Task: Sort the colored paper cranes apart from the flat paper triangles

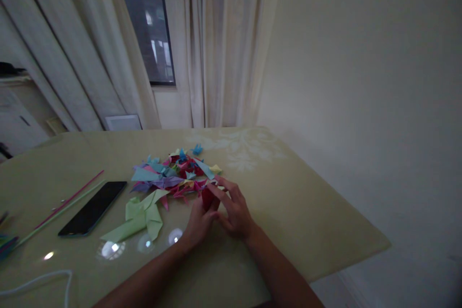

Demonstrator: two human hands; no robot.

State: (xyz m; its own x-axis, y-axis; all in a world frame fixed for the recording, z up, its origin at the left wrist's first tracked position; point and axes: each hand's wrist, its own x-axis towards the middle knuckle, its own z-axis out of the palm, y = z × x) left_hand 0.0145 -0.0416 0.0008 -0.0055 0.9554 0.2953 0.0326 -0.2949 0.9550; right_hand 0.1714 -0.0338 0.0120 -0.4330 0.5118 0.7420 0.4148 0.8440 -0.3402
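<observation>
Centrally, left hand (199, 222) and right hand (237, 212) pinch a red paper piece (207, 198) at the near edge of the origami pile (169, 173); a fold appears mid-crease. Sharpening it calls for aligned edges and firm pressure.

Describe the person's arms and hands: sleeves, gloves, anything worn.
The left hand and right hand are bare, without gloves. The left forearm and right forearm are uncovered to the picture's edge; no sleeve shows. No watch, bracelet or ring is visible, though the picture is dim.
</observation>
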